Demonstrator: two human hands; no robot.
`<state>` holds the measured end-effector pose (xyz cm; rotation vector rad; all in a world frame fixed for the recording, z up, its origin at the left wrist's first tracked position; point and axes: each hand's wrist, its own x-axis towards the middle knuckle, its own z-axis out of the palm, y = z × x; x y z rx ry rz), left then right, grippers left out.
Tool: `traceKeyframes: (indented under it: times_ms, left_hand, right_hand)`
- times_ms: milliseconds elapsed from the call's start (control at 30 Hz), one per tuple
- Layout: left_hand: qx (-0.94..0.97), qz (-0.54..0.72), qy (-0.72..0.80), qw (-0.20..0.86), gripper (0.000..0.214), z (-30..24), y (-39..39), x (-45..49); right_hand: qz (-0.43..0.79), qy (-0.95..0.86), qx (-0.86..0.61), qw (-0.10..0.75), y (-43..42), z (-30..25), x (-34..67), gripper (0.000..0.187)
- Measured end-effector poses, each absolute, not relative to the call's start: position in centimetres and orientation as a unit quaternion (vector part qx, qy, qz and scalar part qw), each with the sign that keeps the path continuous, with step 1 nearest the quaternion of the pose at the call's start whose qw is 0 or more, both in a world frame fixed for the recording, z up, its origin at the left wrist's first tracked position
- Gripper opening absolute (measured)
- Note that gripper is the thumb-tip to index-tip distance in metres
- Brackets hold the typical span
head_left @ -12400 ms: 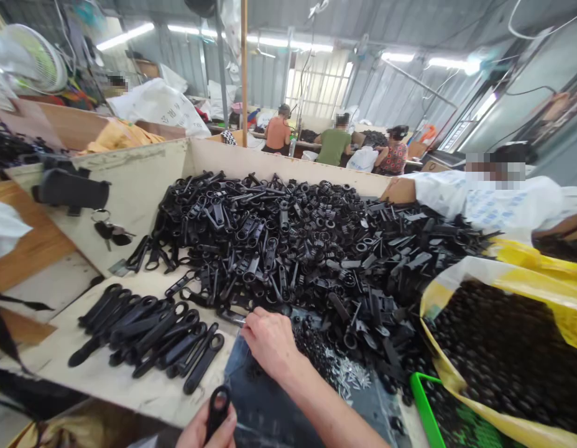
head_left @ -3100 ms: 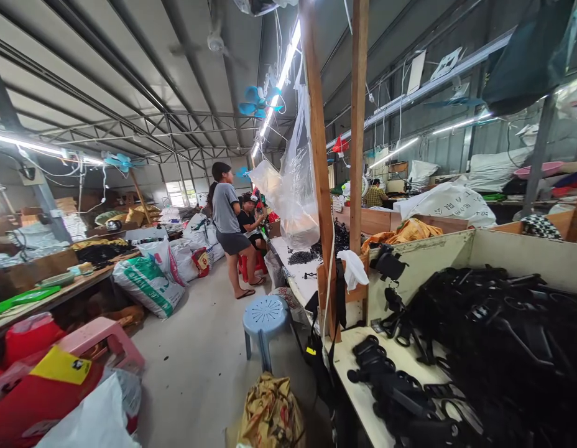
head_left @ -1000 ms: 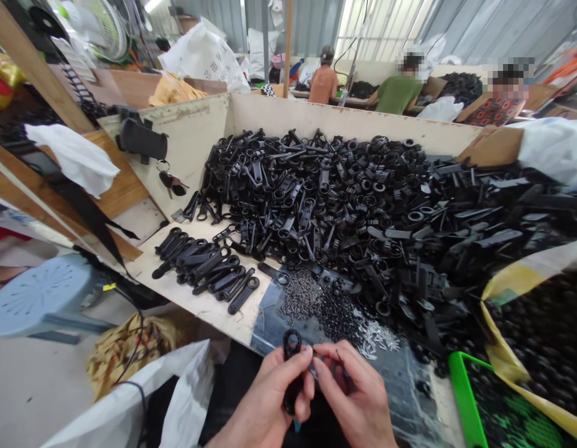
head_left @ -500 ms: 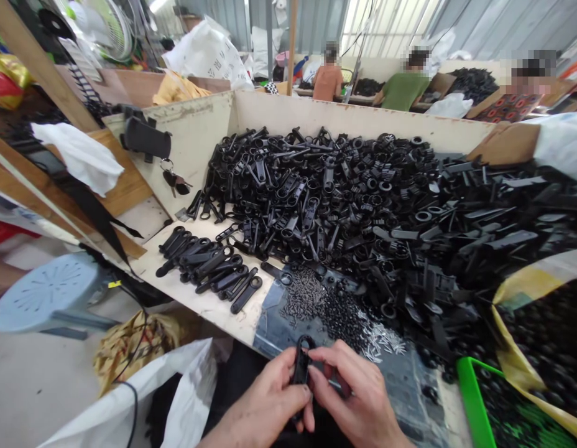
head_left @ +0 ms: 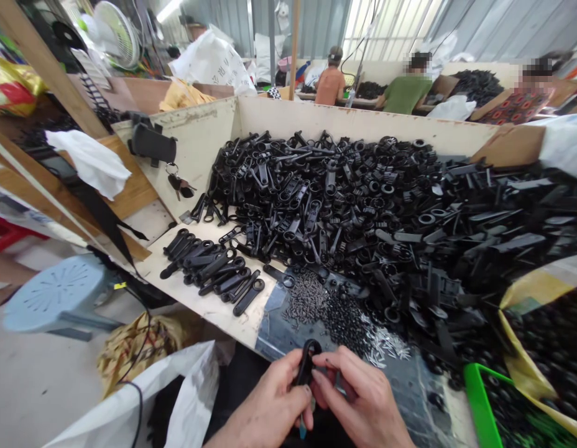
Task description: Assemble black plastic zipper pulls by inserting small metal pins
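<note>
A black plastic handle piece with a ring at its top end (head_left: 310, 347) stands upright between my hands, over the near edge of the bench. My left hand (head_left: 270, 398) wraps round its lower part, thumb across the front. Thumb and forefinger of my right hand (head_left: 363, 393) are pinched together against its right side, just below the ring; anything between those fingertips is hidden. A small teal tip (head_left: 303, 428) shows beneath my left fingers. Just beyond lie small dark pins (head_left: 307, 298), little black parts (head_left: 347, 320) and silver pins (head_left: 386, 343) on a dark mat (head_left: 274, 330).
Similar handle pieces (head_left: 214, 267) lie in a row at left. Behind rises a large heap of black parts (head_left: 311, 193) within a pale wooden wall (head_left: 363, 118). A green bin (head_left: 487, 410) and yellow sack (head_left: 526, 361) stand right, a blue stool (head_left: 55, 292) left. Several people sit farther back.
The view has shifted slightly. My hands keep their hold on the handle piece, its ring now tilted a little to the right. The teal tip has come into sight below my left hand.
</note>
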<state>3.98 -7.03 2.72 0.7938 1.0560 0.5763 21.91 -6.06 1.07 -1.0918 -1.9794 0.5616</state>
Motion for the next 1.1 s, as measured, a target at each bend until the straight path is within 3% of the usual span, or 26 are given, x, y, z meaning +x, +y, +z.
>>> traceKeyframes:
  times_ms: [400,600,833,1100]
  left_hand:
    - [0.395,0.254,0.518,0.715,0.033,1.9,-7.0,3.2]
    - [0.455,0.281,0.503,0.678,0.043,0.7,-6.7,3.6]
    - [0.449,0.308,0.491,0.680,0.047,0.8,-6.4,3.2]
    - [0.461,0.310,0.503,0.662,0.048,-0.1,-6.2,3.5]
  right_hand:
    - [0.159,-0.833,-0.397,0.350,-6.1,1.3,22.5,0.026]
    - [0.103,-0.841,-0.400,0.349,-6.4,1.0,21.8,0.032]
    - [0.241,-0.787,-0.448,0.350,-7.2,0.9,22.4,0.034]
    - [0.282,-0.808,-0.423,0.299,-8.0,-0.2,23.4,0.044]
